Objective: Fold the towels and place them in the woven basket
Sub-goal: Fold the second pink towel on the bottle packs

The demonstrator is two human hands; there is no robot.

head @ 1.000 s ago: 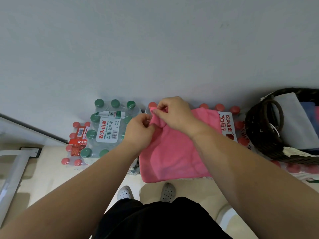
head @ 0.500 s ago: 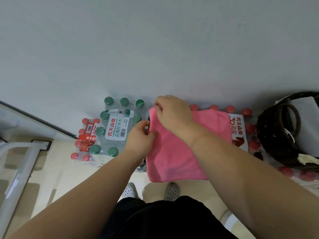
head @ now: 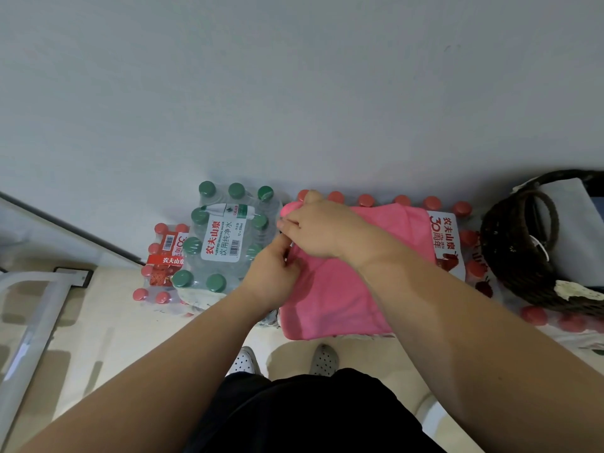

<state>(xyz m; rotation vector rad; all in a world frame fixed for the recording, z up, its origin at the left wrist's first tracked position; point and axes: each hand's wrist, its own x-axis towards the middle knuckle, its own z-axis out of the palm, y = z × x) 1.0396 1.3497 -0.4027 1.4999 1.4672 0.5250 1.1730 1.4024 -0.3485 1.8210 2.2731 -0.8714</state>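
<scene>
- Head view, layout: I read the pink towel lying flat on the red-capped bottle pack, left of the woven basket and not touching it.
- Head view, grips: the right hand pinches the towel's far-left corner; the left hand pinches its left edge, just nearer.
- Step in hand, by my judgement: folding — nothing of this towel is in the basket yet.
- Next move calls for carrying the pinched edge across to the right edge — corners aligned.
</scene>
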